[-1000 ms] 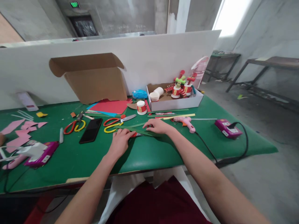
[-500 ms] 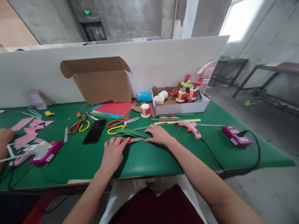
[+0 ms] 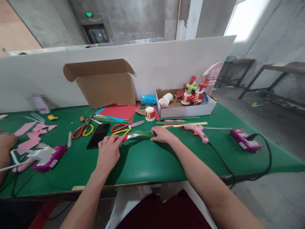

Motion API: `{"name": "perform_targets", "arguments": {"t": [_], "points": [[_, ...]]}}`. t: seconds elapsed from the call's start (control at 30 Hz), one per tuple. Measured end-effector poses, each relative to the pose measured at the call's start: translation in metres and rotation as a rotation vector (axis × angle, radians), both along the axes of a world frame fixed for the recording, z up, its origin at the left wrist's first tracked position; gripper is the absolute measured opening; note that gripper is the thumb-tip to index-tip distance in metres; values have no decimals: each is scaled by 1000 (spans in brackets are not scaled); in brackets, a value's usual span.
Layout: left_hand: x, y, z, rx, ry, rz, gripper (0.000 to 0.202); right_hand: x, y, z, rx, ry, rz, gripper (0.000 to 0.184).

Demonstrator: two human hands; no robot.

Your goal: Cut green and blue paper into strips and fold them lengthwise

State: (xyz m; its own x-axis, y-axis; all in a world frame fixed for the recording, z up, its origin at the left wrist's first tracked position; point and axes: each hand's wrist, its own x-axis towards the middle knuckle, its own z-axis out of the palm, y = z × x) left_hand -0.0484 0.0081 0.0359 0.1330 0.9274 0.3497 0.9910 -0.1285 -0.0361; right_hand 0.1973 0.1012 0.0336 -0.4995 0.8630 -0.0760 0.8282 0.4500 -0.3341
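Observation:
My left hand (image 3: 110, 149) is closed on a red-handled knife (image 3: 130, 136) with a short silver blade that points right. My right hand (image 3: 162, 134) pinches the right end of green paper strips (image 3: 143, 135), which stretch left behind the blade. Just behind them lie orange-and-yellow-handled scissors (image 3: 124, 127), partly covered by my left fingers and the strips. A black phone (image 3: 98, 136) rests left of my left hand. To the right of my right hand is a pink glue gun (image 3: 199, 132).
Behind my hands stand a red-and-white paper cup (image 3: 150, 114) and a white box (image 3: 188, 111) of cups and spring figures. Purple power blocks (image 3: 246, 140) with cables sit on both sides. At the left, another person's hand (image 3: 9, 140) is near pink paper pieces (image 3: 30, 143).
My left hand has lifted the knife and drawn it left and slightly back. The green strips, crossed before, now run closer together toward my right hand, which has shifted slightly.

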Motion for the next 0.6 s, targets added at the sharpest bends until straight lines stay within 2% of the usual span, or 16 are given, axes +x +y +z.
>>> {"name": "perform_targets", "arguments": {"t": [0.17,0.33,0.43,0.53,0.6], "points": [[-12,-6,-3,71,-18,68,46,1,-6,0,-91,20,-23,24],[-6,-4,-3,102,-97,-13,46,1,-1,5,-85,63,65,12],[-5,-3,1,144,-137,-24,45,12,3,18,-47,416,107,6],[-7,-3,3,156,-148,6,45,18,6,37,-84,916,195,21],[-9,-3,2,147,-152,24,44,14,10,45,-131,1132,257,32]]}}
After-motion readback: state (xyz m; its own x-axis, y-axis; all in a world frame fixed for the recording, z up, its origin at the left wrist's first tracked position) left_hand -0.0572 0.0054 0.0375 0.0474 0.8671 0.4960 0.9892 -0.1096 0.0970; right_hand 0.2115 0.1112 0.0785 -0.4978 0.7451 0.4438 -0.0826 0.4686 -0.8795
